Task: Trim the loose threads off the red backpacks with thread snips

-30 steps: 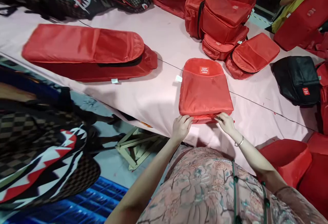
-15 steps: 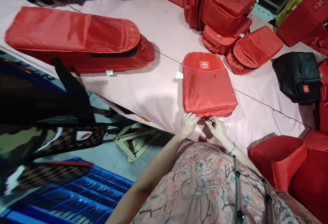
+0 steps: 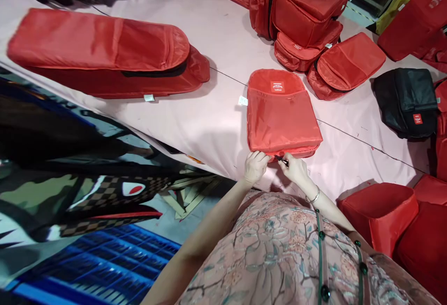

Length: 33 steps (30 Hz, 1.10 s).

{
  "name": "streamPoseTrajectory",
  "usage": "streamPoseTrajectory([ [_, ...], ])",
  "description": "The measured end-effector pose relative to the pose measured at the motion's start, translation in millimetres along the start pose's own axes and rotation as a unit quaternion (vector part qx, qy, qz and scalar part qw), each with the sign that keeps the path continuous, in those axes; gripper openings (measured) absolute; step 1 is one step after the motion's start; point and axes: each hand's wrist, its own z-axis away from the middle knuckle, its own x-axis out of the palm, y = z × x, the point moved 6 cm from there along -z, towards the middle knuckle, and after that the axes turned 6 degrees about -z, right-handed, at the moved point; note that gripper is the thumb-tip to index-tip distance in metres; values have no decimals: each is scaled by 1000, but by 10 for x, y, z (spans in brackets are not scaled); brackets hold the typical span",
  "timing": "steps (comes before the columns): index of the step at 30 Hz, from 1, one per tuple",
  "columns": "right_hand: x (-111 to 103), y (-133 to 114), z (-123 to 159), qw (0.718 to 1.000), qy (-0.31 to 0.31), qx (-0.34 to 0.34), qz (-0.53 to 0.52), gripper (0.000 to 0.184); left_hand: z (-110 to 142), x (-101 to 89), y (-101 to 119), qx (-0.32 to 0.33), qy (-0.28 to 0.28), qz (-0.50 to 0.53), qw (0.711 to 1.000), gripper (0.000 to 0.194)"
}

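In the head view, a small red fabric backpack with a rounded top and a white-printed label patch (image 3: 283, 114) lies flat on a long table covered in pale pink cloth (image 3: 216, 123), its bottom edge toward the person and a white tag (image 3: 242, 101) sticking out at its left side. The left hand (image 3: 255, 167) is at the near-left corner of the backpack, its fingers curled closed and pinching the edge of the red fabric. The right hand (image 3: 294, 169), with a thin bracelet (image 3: 314, 195) on its wrist, is partly closed around a small dark cutting tool (image 3: 281, 160), whose tip points left, toward the left hand's fingers, at the backpack's near edge. Whether the tool's blades are open or closed is too small to tell. The two hands are near each other, with the tool's tip between them.

To the left on the cloth lies a long red fabric bag with a rounded end (image 3: 101, 49). Beyond the backpack and to its right stand piled red fabric bags (image 3: 307, 11), with a red bag with a rounded flap (image 3: 349, 65) beside them. Farther right sits a black backpack with a small red label (image 3: 407, 102). At the near right are red box-shaped bags (image 3: 379, 212).
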Motion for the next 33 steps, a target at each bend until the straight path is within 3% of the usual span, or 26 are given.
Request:
streamPoseTrajectory([
  [5,-10,-14,-6,999,14,-30,-1,28,-4,23,-8,-8,-10,-4,1000,26],
  [9,38,79,-29,996,35,-34,-81,28,-17,-32,-21,-22,-29,8,999,24],
  [14,94,268,-23,957,85,-39,-274,31,-30,-118,-53,-47,-46,29,997,22],
  [18,116,330,-5,934,100,-57,-339,29,-56,-67,-117,-89,-40,13,995,22],
  [22,130,286,-22,918,72,-58,-385,29,-2,-45,-208,-153,23,19,988,22],
  [26,191,160,-60,869,-21,-38,-493,34,155,-76,-262,-206,80,29,975,21],
  [29,209,93,-91,834,-51,-20,-549,36,243,-60,-260,-225,81,40,970,21],
  [33,245,88,-137,834,-56,7,-549,36,237,-51,-207,-230,74,28,970,22],
])
